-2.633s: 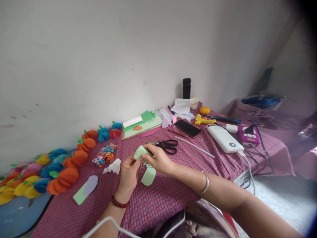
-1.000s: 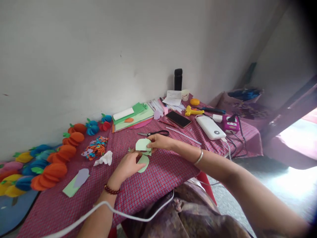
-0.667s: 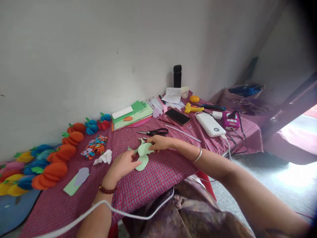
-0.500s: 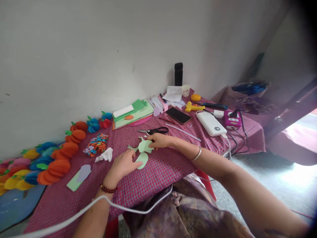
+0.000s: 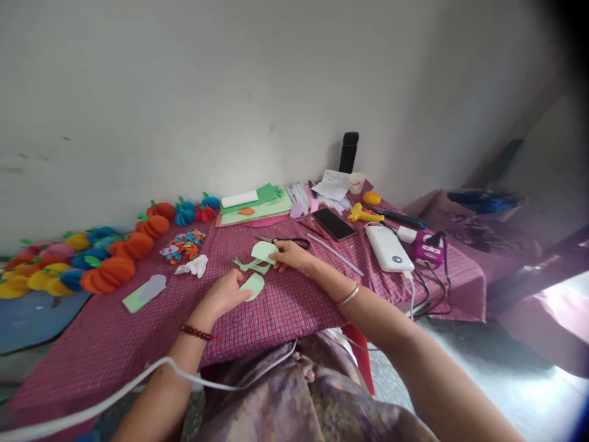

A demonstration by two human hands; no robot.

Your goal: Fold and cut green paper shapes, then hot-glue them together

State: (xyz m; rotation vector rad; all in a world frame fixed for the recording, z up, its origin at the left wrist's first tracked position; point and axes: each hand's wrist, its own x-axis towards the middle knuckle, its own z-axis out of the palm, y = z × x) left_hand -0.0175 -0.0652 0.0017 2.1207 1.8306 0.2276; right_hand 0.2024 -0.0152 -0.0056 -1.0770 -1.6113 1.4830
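Pinched in my left hand [image 5: 226,293] is a light green paper piece [image 5: 253,286] with a rounded edge, just over the checked cloth. My right hand [image 5: 289,255] grips another light green paper piece [image 5: 264,252], a little farther back. Thin green paper offcuts [image 5: 252,266] lie between the two pieces. Black-handled scissors [image 5: 294,241] rest on the cloth behind my right hand, which partly covers them. To the left lie a crumpled white tissue [image 5: 193,266] and a green paper strip [image 5: 134,300] with a lilac cut-out [image 5: 153,287] on it.
Colourful paper pumpkins [image 5: 108,274] line the left side, near a pile of paper scraps [image 5: 183,246]. Paper sheets [image 5: 257,212] lie at the back. To the right are a phone [image 5: 334,223], a yellow glue gun [image 5: 365,213], a white power bank [image 5: 389,247] and a purple socket box [image 5: 430,248].
The camera view has shifted. The two green pieces, which were close together, are now farther apart, one in each hand, with the offcuts showing between them.
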